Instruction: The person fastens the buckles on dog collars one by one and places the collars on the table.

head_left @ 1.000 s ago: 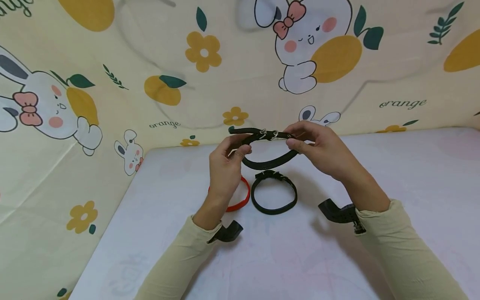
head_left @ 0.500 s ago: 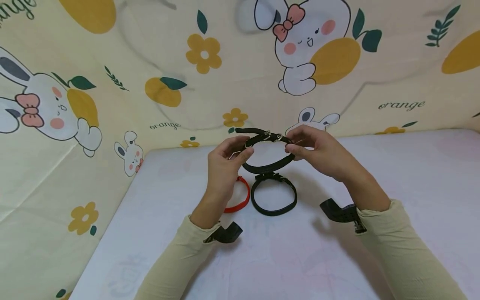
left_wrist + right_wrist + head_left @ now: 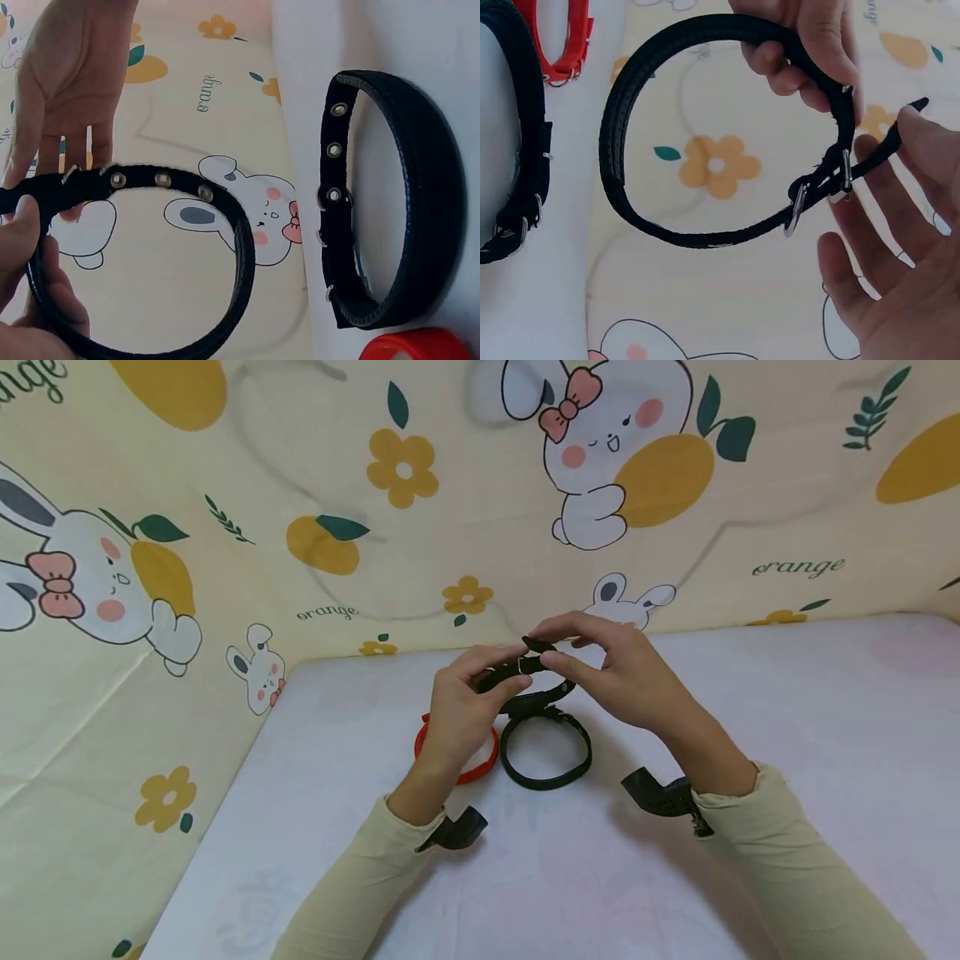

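Observation:
My left hand [image 3: 465, 706] grips a black buckled collar [image 3: 615, 120] beside its metal buckle [image 3: 846, 171], holding the loop up off the table. The thumb and a finger of my right hand [image 3: 626, 681] pinch the collar's loose strap end [image 3: 891, 142]; the other fingers are spread. Metal eyelets [image 3: 163, 180] line part of the strap in the left wrist view. Below the hands, a second black collar [image 3: 547, 783] lies buckled in a ring on the table. Beside it is a red collar [image 3: 480, 770], partly hidden behind my left hand.
The white table [image 3: 540, 877] spreads in front of me. A cream cloth [image 3: 247, 435] printed with rabbits, oranges and flowers hangs behind it and down the left side. Black wrist mounts [image 3: 660, 793] sit at both sleeves.
My right hand has moved left from the collar's right side to its strap end. The collar has turned and dropped slightly, and my left hand has shifted a little right.

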Available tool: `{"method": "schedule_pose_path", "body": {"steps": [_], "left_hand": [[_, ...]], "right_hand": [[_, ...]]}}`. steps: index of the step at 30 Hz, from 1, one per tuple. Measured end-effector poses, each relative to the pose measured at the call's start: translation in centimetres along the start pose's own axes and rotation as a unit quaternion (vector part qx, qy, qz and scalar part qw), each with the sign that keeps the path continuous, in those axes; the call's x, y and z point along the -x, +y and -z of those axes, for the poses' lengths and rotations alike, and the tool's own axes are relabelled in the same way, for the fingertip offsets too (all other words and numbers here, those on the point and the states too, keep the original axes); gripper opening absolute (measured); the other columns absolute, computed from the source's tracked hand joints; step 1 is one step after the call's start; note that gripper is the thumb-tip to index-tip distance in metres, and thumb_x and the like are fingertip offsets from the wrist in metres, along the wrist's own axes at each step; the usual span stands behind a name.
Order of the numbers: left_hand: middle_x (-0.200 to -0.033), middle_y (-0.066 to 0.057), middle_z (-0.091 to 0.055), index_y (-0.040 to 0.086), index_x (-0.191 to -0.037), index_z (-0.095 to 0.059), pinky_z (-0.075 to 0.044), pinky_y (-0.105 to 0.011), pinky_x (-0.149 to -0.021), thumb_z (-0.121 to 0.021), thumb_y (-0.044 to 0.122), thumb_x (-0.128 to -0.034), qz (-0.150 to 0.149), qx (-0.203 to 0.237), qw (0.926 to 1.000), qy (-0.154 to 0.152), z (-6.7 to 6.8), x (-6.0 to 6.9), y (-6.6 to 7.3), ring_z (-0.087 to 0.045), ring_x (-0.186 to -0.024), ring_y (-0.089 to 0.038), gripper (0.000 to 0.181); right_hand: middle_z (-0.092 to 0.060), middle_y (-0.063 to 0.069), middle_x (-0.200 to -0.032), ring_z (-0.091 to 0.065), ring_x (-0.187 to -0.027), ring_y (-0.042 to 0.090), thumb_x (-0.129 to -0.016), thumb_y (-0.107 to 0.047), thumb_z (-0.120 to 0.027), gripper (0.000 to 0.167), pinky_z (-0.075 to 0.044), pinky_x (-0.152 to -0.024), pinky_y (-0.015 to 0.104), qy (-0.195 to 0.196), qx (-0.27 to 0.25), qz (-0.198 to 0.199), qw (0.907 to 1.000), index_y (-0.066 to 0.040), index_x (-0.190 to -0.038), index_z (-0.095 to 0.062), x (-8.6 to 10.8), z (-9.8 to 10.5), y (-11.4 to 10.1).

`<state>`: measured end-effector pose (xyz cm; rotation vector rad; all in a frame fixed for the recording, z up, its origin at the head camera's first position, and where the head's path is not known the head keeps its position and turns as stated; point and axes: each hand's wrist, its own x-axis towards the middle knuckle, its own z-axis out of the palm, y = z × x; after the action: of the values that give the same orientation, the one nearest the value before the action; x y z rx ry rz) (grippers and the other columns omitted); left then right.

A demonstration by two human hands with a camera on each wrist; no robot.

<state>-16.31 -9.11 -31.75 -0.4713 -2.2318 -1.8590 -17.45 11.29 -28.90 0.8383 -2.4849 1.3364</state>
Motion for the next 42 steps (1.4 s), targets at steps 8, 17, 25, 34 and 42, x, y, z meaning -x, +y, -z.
{"method": "schedule_pose_path", "body": {"steps": [8, 17, 25, 34, 42], "left_hand": [[-0.114, -0.007, -0.069, 0.009, -0.118, -0.072, -0.058, -0.025, -0.087, -0.079, 0.006, -0.0827, -0.013, -0.01, 0.9998, -0.011, 0.2, -0.04, -0.06, -0.068, -0.1, -0.017, 0.036], [-0.112, -0.007, -0.068, 0.008, -0.115, -0.074, -0.058, -0.025, -0.086, -0.079, 0.002, -0.0814, -0.012, -0.008, 0.9998, -0.013, 0.31, -0.32, -0.18, -0.067, -0.098, -0.015, 0.034], [-0.111, -0.008, -0.07, 0.008, -0.114, -0.075, -0.057, -0.022, -0.084, -0.078, 0.003, -0.0821, -0.024, -0.021, 0.9995, 0.0, 0.43, -0.22, -0.14, -0.066, -0.1, -0.016, 0.032], [-0.105, -0.006, -0.073, 0.01, -0.106, -0.078, -0.057, -0.024, -0.084, -0.079, 0.008, -0.0818, -0.036, -0.06, 0.9959, 0.057, 0.21, 0.0, -0.18, -0.067, -0.099, -0.014, 0.024], [-0.101, -0.005, -0.073, 0.009, -0.104, -0.078, -0.057, -0.027, -0.087, -0.078, 0.013, -0.0835, -0.072, -0.065, 0.9919, 0.082, 0.07, 0.47, -0.29, -0.067, -0.101, -0.012, 0.021]], "right_hand": [[-0.069, 0.002, -0.119, -0.065, -0.102, 0.009, -0.096, -0.017, -0.066, 0.025, -0.051, -0.09, 0.016, 0.029, -0.026, -0.009, 0.9992, -0.011, -0.121, -0.068, 0.01, 0.08, -0.05], [-0.07, 0.005, -0.115, -0.064, -0.1, 0.001, -0.095, -0.016, -0.068, 0.023, -0.051, -0.089, 0.017, 0.031, -0.045, -0.019, 0.9983, -0.011, -0.117, -0.07, 0.14, 0.38, -0.06], [-0.07, 0.002, -0.109, -0.065, -0.098, 0.001, -0.094, -0.014, -0.069, 0.02, -0.051, -0.09, 0.015, 0.031, -0.042, -0.011, 0.9986, -0.013, -0.114, -0.072, 0.26, 0.41, -0.3], [-0.071, -0.002, -0.099, -0.066, -0.089, 0.003, -0.091, -0.013, -0.073, 0.018, -0.053, -0.083, 0.014, 0.034, 0.002, 0.02, 0.9992, -0.014, -0.108, -0.075, 0.32, -0.05, -0.36], [-0.068, -0.007, -0.088, -0.065, -0.082, 0.005, -0.089, -0.013, -0.075, 0.017, -0.058, -0.085, 0.032, 0.03, 0.064, 0.035, 0.9969, -0.018, -0.105, -0.077, 0.53, -0.4, -0.42]]}}
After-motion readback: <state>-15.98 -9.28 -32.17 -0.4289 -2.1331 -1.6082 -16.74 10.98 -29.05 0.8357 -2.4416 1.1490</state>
